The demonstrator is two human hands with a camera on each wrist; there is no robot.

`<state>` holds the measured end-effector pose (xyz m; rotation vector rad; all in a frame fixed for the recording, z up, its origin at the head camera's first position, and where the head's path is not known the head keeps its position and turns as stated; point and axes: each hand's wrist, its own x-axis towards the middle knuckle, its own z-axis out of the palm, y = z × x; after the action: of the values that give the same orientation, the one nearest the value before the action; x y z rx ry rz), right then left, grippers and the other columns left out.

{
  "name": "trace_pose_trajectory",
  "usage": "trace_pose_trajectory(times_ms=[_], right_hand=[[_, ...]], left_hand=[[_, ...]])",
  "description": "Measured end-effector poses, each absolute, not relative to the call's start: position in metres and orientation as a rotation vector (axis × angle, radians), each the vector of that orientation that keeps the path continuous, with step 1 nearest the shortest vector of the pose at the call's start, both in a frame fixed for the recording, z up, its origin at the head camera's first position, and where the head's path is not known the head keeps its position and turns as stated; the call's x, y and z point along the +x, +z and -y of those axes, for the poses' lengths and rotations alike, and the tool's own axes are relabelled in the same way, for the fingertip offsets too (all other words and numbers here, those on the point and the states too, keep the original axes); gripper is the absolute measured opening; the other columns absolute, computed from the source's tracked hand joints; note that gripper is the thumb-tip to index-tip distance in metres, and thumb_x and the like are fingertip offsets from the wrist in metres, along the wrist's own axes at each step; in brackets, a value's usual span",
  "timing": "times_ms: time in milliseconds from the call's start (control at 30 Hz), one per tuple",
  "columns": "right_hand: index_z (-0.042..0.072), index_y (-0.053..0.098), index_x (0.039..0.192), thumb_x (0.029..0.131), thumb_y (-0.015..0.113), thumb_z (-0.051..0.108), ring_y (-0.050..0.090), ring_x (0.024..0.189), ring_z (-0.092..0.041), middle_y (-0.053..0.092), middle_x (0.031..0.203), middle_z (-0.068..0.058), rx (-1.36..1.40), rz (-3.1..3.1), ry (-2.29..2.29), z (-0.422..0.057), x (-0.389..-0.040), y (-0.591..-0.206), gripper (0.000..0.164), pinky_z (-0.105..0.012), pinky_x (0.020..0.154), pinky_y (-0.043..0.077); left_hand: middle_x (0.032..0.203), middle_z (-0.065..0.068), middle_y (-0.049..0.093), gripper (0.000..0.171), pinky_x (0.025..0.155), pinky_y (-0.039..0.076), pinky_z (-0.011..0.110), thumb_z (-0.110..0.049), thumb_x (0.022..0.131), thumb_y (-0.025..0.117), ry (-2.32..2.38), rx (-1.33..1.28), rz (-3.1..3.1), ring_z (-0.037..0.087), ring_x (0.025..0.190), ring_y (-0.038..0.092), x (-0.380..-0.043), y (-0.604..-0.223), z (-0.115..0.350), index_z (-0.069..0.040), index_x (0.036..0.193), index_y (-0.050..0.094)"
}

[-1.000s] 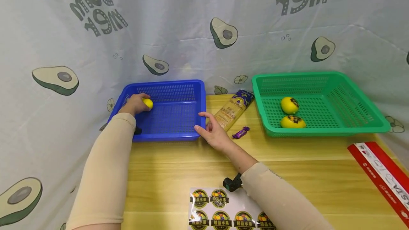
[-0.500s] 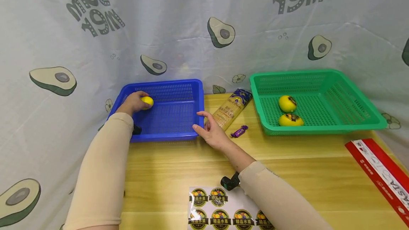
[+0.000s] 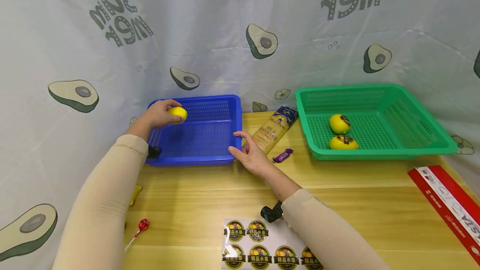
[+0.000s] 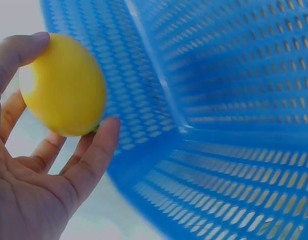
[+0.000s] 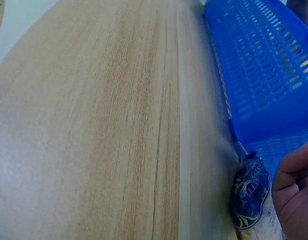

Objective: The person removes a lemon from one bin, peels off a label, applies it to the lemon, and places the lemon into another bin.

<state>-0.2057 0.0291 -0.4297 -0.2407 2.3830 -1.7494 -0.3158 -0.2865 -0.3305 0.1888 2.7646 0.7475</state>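
My left hand (image 3: pixel 160 113) holds a yellow lemon (image 3: pixel 178 114) between thumb and fingers, above the left part of the blue basket (image 3: pixel 195 161). The left wrist view shows the lemon (image 4: pixel 66 85) smooth, with a green spot at its lower end and no sticker on the side facing me. At the basket's right rim, my right hand (image 3: pixel 252 156) grips the edge with thumb and forefinger, its other fingers curled outside. Two lemons with dark stickers, one (image 3: pixel 339 123) behind the other (image 3: pixel 343 142), lie in the green basket (image 3: pixel 382 152).
Between the baskets lie a spaghetti pack (image 3: pixel 273 131) and a purple wrapped candy (image 3: pixel 283 156). A sticker sheet (image 3: pixel 258 245) is at the front. A red lollipop (image 3: pixel 143 224) and a yellow wrapper (image 3: pixel 135 195) lie left, a red box (image 3: pixel 446 211) right. A printed curtain (image 3: pixel 217 32) hangs behind.
My left hand has lifted the lemon up from the blue basket's left side, and the forearm has swung left, uncovering the lollipop and yellow wrapper. The right hand has stayed at the rim.
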Motion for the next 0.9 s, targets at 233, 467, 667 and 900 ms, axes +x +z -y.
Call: trace_pose_trajectory(times_ms=[233, 467, 667, 900], right_hand=[[0.025, 0.045, 0.147, 0.098, 0.069, 0.031, 0.044, 0.062, -0.014, 0.045, 0.069, 0.002, -0.232, -2.382, -1.717, -0.03, -0.207, -0.428, 0.055, -0.026, 0.055, 0.036], [0.027, 0.046, 0.147, 0.098, 0.069, 0.035, 0.045, 0.059, -0.014, 0.048, 0.07, 0.001, -0.233, -2.385, -1.673, -0.032, -0.206, -0.425, 0.056, -0.026, 0.053, 0.037], [0.027, 0.044, 0.15, 0.097, 0.07, 0.038, 0.046, 0.06, -0.014, 0.05, 0.076, -0.001, -0.242, -2.387, -1.647, -0.036, -0.206, -0.42, 0.06, -0.028, 0.052, 0.04], [0.027, 0.038, 0.156, 0.099, 0.067, 0.04, 0.046, 0.066, -0.016, 0.049, 0.079, 0.0, -0.278, -2.42, -1.66, -0.049, -0.196, -0.398, 0.065, -0.029, 0.06, 0.041]], left_hand=[[0.137, 0.029, 0.039, 0.057, 0.094, 0.048, 0.047, -0.029, 0.091, 0.074, 0.889, 0.277, -2.891, 0.039, 0.118, 0.044, -0.281, -0.305, 0.273, -0.009, 0.142, 0.057], [0.131, 0.026, 0.04, 0.053, 0.093, 0.049, 0.044, -0.027, 0.09, 0.077, 1.134, 0.284, -2.974, 0.036, 0.11, 0.049, -0.228, -0.297, 0.255, -0.013, 0.139, 0.06], [0.134, 0.023, 0.037, 0.051, 0.09, 0.054, 0.043, -0.02, 0.089, 0.078, 1.39, 0.269, -2.933, 0.035, 0.111, 0.052, -0.183, -0.303, 0.235, -0.016, 0.138, 0.062], [0.134, 0.017, 0.042, 0.053, 0.089, 0.051, 0.038, -0.016, 0.087, 0.081, 1.515, 0.294, -2.861, 0.029, 0.108, 0.048, -0.132, -0.324, 0.212, -0.016, 0.137, 0.061]])
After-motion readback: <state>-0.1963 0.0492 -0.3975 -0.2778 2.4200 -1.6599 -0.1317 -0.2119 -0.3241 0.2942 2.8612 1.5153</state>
